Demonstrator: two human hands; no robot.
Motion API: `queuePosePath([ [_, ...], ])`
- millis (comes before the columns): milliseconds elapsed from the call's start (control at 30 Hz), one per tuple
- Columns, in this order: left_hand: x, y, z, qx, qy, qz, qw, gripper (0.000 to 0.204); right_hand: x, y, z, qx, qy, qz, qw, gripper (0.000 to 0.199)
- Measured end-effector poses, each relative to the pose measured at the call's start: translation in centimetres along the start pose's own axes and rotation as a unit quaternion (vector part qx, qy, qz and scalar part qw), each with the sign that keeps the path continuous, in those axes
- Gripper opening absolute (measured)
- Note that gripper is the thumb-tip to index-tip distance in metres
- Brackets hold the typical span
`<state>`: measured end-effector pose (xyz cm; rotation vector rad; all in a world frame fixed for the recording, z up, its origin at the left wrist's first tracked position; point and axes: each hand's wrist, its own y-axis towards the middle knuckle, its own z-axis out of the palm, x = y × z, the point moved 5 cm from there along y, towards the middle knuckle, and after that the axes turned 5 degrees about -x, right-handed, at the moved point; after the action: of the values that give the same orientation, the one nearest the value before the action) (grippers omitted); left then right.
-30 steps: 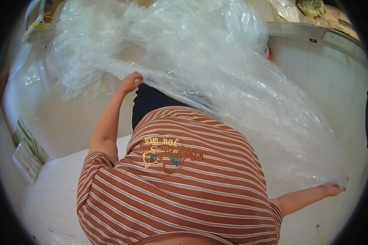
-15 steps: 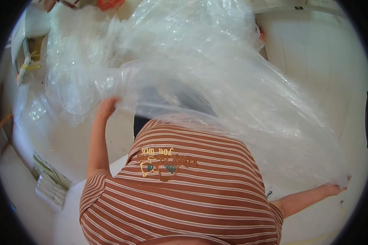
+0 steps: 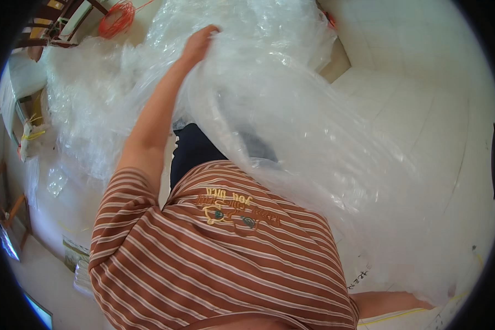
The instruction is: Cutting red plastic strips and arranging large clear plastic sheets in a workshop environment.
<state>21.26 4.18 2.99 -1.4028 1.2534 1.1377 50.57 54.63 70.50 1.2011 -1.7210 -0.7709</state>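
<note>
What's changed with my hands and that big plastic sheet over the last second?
The left hand has swung up and away from the body, carrying its edge of the clear plastic sheet higher, so the sheet now billows over the pile of plastic beyond. The right forearm stays stretched out low to the right; its hand, gripping the sheet's far edge earlier, is now hidden behind the plastic. The left hand's grip has not let go.

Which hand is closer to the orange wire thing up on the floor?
Left. The left hand grips the clear plastic sheet just right of the orange wire coil; the right hand is hidden, far down behind the sheet.
</note>
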Motion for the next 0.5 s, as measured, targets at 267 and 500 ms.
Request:
queuePosePath([
  [267,5.6,-2.1,18.4,0.471,0.387,0.077,0.789,0.036,4.6,-1.4,2.4,0.034,-0.039,-0.040,0.998,0.042],
  [500,-13.2,-3.9,-0.1,-0.250,0.095,0.112,0.957,0.016,-0.9,-2.6,11.8,0.095,-0.008,-0.039,0.995,0.040],
])
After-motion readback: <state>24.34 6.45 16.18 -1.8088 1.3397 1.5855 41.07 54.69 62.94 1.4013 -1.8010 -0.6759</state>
